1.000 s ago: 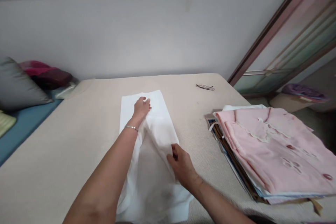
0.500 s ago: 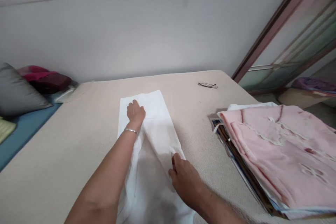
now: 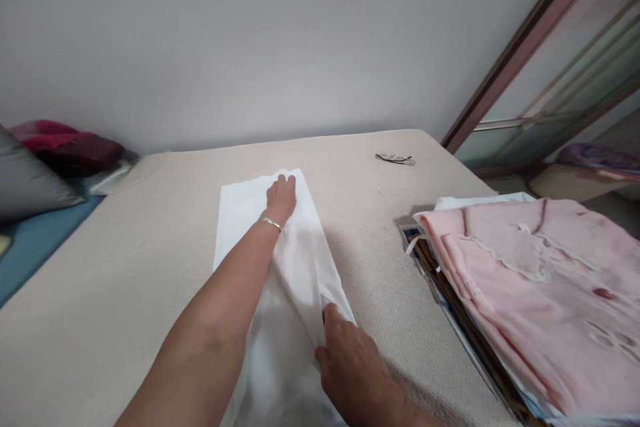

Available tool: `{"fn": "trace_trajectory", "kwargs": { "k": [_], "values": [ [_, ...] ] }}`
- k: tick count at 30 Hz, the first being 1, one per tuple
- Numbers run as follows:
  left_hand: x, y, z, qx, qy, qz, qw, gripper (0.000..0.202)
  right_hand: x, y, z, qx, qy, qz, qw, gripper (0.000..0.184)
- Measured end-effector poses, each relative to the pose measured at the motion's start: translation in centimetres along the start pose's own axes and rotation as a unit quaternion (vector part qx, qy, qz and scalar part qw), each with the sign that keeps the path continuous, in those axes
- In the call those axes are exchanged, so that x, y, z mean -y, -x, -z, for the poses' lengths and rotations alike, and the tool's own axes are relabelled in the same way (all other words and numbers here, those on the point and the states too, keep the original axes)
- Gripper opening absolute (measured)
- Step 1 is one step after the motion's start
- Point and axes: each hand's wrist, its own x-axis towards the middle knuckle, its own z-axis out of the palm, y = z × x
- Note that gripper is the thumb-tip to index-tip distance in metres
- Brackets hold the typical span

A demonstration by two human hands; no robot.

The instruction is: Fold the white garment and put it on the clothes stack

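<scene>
A white garment [image 3: 250, 207], whose kind I cannot make out, lies lengthwise in front of me with a loose fold down its middle. My left hand [image 3: 283, 197], with a silver bangle at the wrist, rests on its far end near the right corner. The fingers press down on the cloth and look open, though their tips are partly hidden. Lower down at the right edge, my right hand [image 3: 350, 353] pinches a layer of the white garment between thumb and fingers, lifting it slightly. The near end runs out of view below.
A pale textured bedspread [image 3: 150, 227] lies beneath. On the right is a stack of folded clothes topped by a pink garment [image 3: 540, 293]. Eyeglasses [image 3: 395, 159] lie near the far edge. A grey pillow [image 3: 30, 180] and a dark red bundle [image 3: 75, 150] sit at left, before the wall [image 3: 250, 60].
My left hand has slid right across the far end of the white garment. My right hand keeps its pinch and has moved slightly down. The view has shifted a little.
</scene>
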Motion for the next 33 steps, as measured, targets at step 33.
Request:
{"fn": "trace_trajectory", "kwargs": {
  "k": [33],
  "values": [
    [-1.6,14.0,-1.3,-0.028,0.005,-0.136,0.99,0.065,-3.6,-1.7,7.9,-0.144,-0.042,-0.034,0.988,0.024]
  ]
}}
